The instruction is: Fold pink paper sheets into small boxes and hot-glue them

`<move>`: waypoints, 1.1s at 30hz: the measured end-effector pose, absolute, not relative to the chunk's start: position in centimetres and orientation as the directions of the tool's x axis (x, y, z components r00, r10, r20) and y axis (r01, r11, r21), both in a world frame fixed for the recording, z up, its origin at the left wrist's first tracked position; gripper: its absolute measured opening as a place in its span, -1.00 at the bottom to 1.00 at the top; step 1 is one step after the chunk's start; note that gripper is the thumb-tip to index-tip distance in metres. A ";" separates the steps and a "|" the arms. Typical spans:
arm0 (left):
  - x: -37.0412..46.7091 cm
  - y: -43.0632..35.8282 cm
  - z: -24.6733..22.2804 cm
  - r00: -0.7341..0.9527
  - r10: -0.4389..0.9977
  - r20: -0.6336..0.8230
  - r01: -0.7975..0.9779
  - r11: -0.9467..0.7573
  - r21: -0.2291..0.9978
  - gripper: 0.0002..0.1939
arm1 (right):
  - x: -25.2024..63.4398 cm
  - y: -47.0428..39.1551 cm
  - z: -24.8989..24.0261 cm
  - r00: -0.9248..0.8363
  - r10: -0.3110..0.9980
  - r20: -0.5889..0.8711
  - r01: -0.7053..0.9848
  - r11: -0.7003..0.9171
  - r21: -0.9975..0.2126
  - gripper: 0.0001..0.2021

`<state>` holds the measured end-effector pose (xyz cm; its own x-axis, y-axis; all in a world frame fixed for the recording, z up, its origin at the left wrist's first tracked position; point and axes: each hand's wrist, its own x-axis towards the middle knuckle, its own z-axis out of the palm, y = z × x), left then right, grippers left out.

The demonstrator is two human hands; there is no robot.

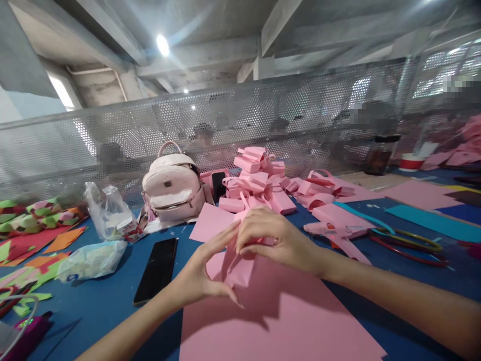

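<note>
Over a large pink sheet (293, 321), my right hand (278, 238) is closed with its fingertips pinched on a small folded pink paper piece (242, 275). My left hand (203, 273) is on the piece's left side, thumb and fingers stretched apart around it. Whether the left fingertips touch the paper is hard to tell. The right fingers hide part of the piece. Just behind lies a flat pink paper square (210, 220). A heap of folded pink paper boxes (259, 175) with handles rises beyond my hands.
At left are a black phone (157, 271), plastic bags (93, 260) and coloured paper scraps (63, 240). A pale pink backpack (173, 185) stands behind. To the right lie a pink glue gun (334, 230), scissors (409, 245) and a teal strip (436, 220). A mesh partition (225, 110) bounds the table.
</note>
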<state>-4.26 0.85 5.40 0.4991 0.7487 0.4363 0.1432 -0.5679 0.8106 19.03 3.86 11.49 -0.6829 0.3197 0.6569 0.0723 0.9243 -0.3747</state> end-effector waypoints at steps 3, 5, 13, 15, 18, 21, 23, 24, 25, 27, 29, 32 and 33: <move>-4.0 1.1 5.2 0.442 0.828 0.346 0.026 -0.397 0.917 0.06 | 19.4 4.8 11.7 -0.595 0.241 0.767 -0.006 0.952 -0.305 -0.78; -3.7 1.4 4.9 0.436 0.854 0.285 -0.134 -0.252 0.958 0.06 | 19.7 5.4 11.9 -0.535 0.199 0.821 -0.035 0.966 -0.257 -0.75; -3.4 2.9 3.3 0.528 0.845 0.080 -0.516 0.244 0.821 -0.28 | 20.1 5.9 11.3 -0.505 0.125 0.854 -0.052 0.983 -0.175 -0.78; -3.8 3.2 3.4 0.481 0.873 0.083 -0.521 0.207 0.828 -0.32 | 20.1 5.5 11.2 -0.524 0.099 0.846 -0.035 0.990 -0.138 -0.81; -4.6 3.4 3.7 0.484 0.873 0.066 -0.511 0.221 0.831 -0.35 | 20.3 5.0 10.9 -0.581 -0.017 0.814 -0.028 1.000 0.002 -0.79; -4.9 3.1 3.7 0.568 0.823 0.022 -0.430 0.273 0.860 -0.36 | 20.8 4.8 10.5 -0.651 -0.190 0.735 -0.034 0.975 0.222 -0.76; -4.8 2.6 3.7 0.627 0.779 -0.005 -0.364 0.298 0.882 -0.37 | 21.3 4.6 10.3 -0.678 -0.272 0.683 -0.031 0.939 0.342 -0.74; -4.6 2.2 3.7 0.651 0.759 -0.017 -0.338 0.309 0.889 -0.35 | 21.6 4.5 10.1 -0.684 -0.299 0.666 -0.028 0.922 0.386 -0.73; -4.4 1.9 3.7 0.669 0.743 -0.027 -0.318 0.319 0.893 -0.30 | 21.8 4.5 10.0 -0.685 -0.318 0.655 -0.022 0.908 0.418 -0.73; -3.9 1.3 3.7 0.690 0.723 -0.043 -0.285 0.325 0.902 -0.21 | 22.4 4.3 9.8 -0.701 -0.327 0.633 -0.004 0.890 0.456 -0.71; -3.5 1.0 3.5 0.671 0.740 -0.046 -0.270 0.302 0.914 -0.18 | 22.8 4.1 9.7 -0.720 -0.329 0.611 0.009 0.876 0.482 -0.69; -3.2 0.9 3.3 0.605 0.795 -0.046 -0.237 0.235 0.943 -0.24 | 23.0 4.0 9.5 -0.735 -0.355 0.577 0.008 0.848 0.531 -0.65; -3.2 0.9 3.3 0.594 0.802 -0.052 -0.214 0.220 0.952 -0.27 | 23.0 4.1 9.4 -0.742 -0.362 0.564 0.006 0.838 0.546 -0.65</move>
<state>-3.16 0.92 3.27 0.5944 0.8025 -0.0518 -0.2143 0.2202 0.9516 23.01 4.07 9.37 -0.7421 -0.3617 0.5643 0.0063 0.8381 0.5455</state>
